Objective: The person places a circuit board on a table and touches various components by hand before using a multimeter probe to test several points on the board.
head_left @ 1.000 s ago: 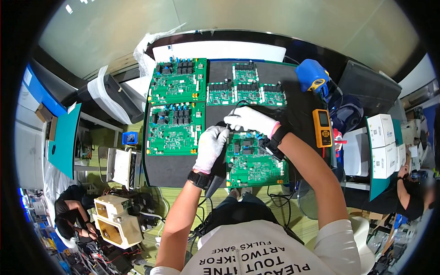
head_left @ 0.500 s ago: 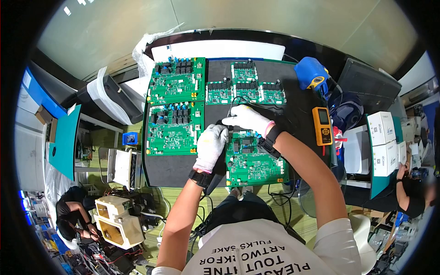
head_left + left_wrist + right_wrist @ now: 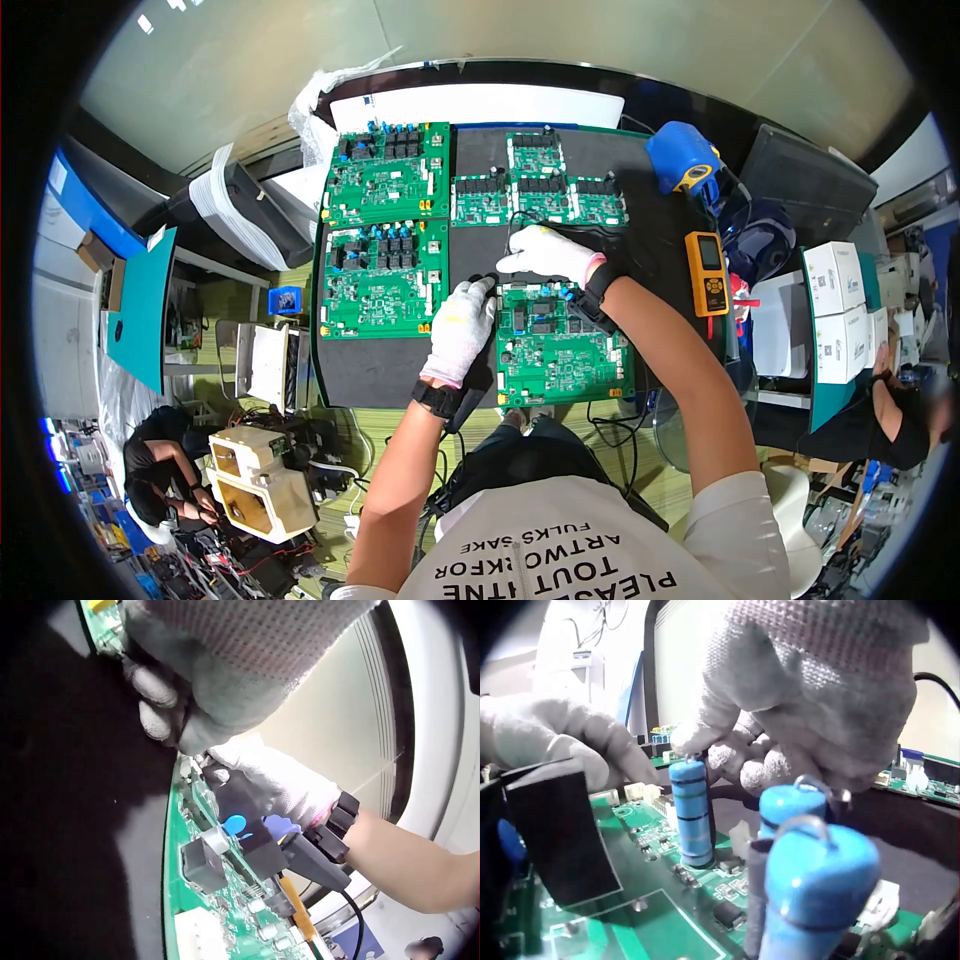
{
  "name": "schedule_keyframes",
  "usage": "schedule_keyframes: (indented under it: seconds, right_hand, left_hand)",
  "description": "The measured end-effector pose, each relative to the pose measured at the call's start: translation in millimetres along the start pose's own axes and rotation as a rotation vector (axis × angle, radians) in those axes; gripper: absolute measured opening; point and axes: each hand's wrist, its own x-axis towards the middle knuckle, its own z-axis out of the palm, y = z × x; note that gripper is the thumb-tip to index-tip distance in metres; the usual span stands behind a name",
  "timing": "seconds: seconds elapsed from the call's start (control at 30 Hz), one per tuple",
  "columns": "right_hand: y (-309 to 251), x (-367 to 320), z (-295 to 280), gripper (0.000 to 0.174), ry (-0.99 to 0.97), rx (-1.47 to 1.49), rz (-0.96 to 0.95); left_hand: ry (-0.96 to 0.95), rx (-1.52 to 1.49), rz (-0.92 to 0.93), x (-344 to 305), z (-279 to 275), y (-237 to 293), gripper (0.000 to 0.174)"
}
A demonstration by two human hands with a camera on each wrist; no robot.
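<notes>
A green circuit board (image 3: pixel 565 365) lies in front of the person, with blue cylindrical components (image 3: pixel 691 814) standing on it. The white-gloved left hand (image 3: pixel 463 325) is at its far left corner; curled fingers and thumb come together there in the left wrist view, and I cannot tell what lies between them. Just beyond the board's far edge, the gloved right hand (image 3: pixel 550 256) pinches a thin black cable (image 3: pixel 522 214), which loops away from its fingertips. In the right wrist view its fingers (image 3: pixel 761 769) are bent, close above the blue components.
Two large green boards (image 3: pixel 385 280) lie at the left of the dark mat, and several small boards (image 3: pixel 540 190) at the back. To the right are a yellow handheld meter (image 3: pixel 708 273) and a blue device (image 3: pixel 682 158). Other people sit on both sides.
The right hand has shifted slightly right, away from the left hand, and the gap between them is wider. The left hand stays at the board's corner.
</notes>
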Motion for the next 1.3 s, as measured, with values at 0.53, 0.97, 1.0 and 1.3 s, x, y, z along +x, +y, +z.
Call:
schedule_keyframes:
  seconds: [0.53, 0.97, 1.0, 1.3]
  right_hand:
    - [-1.0, -2.5, -0.2, 0.043, -0.043, -0.082, 0.01]
    - [4.1, -1.1, 4.0, 0.041, 0.007, -0.082, -0.04]
    - [3.9, -0.7, 4.1, 0.041, 0.004, -0.081, -0.029]
    - [0.4, -3.7, 2.6, 0.041, 0.016, -0.066, -0.034]
  left_hand:
    - [-0.009, 0.016, 0.019, -0.6, 0.5, -3.0, 0.029]
    - [0.001, 0.022, 0.033, -0.9, 1.9, -3.8, 0.029]
    - [0.003, 0.025, 0.033, -1.1, 2.4, -3.8, 0.029]
    - [0.043, 0.033, 0.04, -4.7, 3.8, 1.5, 0.029]
